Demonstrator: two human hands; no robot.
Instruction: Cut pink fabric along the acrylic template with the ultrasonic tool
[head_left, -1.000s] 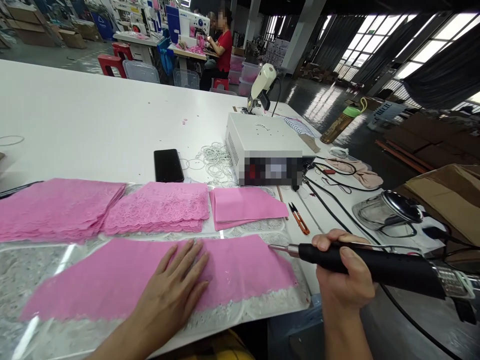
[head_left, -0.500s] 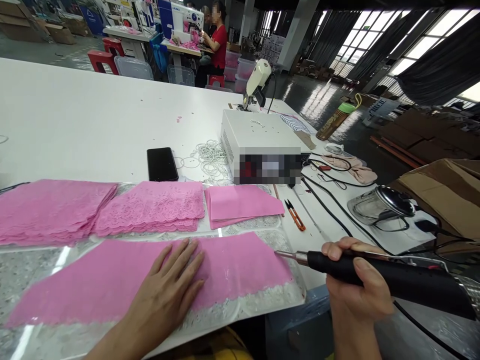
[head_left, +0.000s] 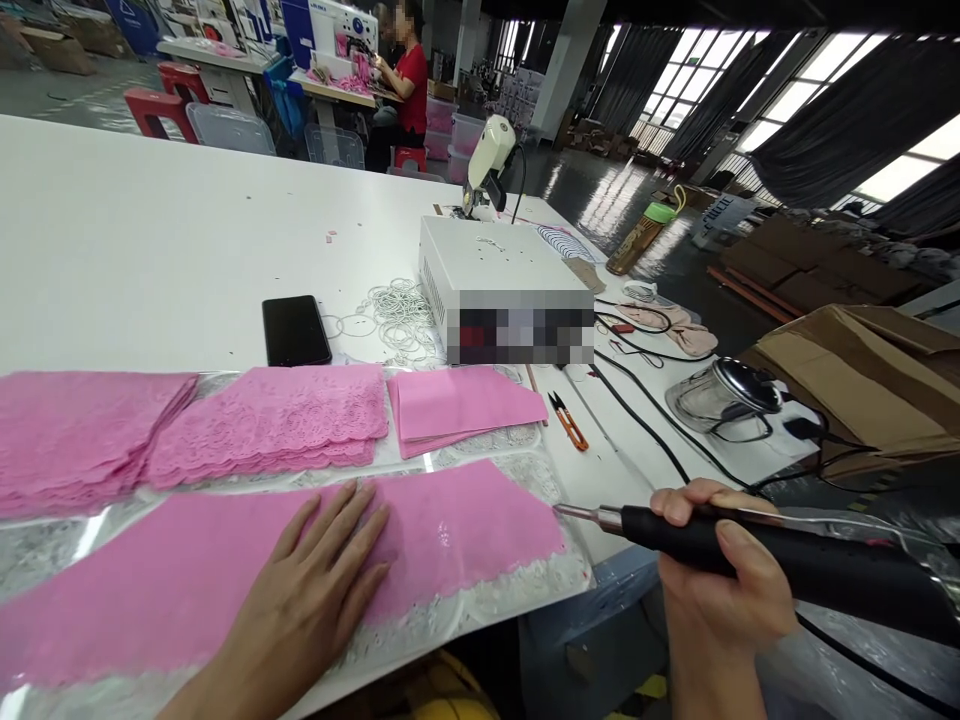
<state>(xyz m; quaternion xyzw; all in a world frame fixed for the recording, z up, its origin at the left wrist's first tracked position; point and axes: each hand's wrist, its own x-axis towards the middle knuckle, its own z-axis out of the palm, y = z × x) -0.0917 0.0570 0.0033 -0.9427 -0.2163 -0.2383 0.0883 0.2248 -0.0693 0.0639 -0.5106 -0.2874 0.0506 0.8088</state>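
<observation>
A long pink fabric panel (head_left: pixel 457 530) with a slanted right end lies flat near the table's front edge, on a clear sheet over lace-patterned material (head_left: pixel 480 615). My left hand (head_left: pixel 319 575) rests flat on the panel, fingers stretched out and slightly spread. My right hand (head_left: pixel 720 570) is wrapped around a black corded handheld tool (head_left: pixel 817 565) with a thin metal tip. The tip points left and sits right at the panel's slanted right edge; whether it touches the fabric I cannot tell.
Behind the panel lie pink lace stacks (head_left: pixel 277 420) and folded pink pieces (head_left: pixel 465 405). Orange thread snips (head_left: pixel 570 422), a phone (head_left: pixel 296 330), elastic loops (head_left: pixel 405 315), a grey control box (head_left: pixel 495 255), black cables (head_left: pixel 645 420) and a lidded glass mug (head_left: pixel 712 395) surround the work area.
The view has swung right, so the table's things appear further left. Relative to the panel, the tool tip has shifted slightly right toward its edge. My left hand stays flat on the fabric.
</observation>
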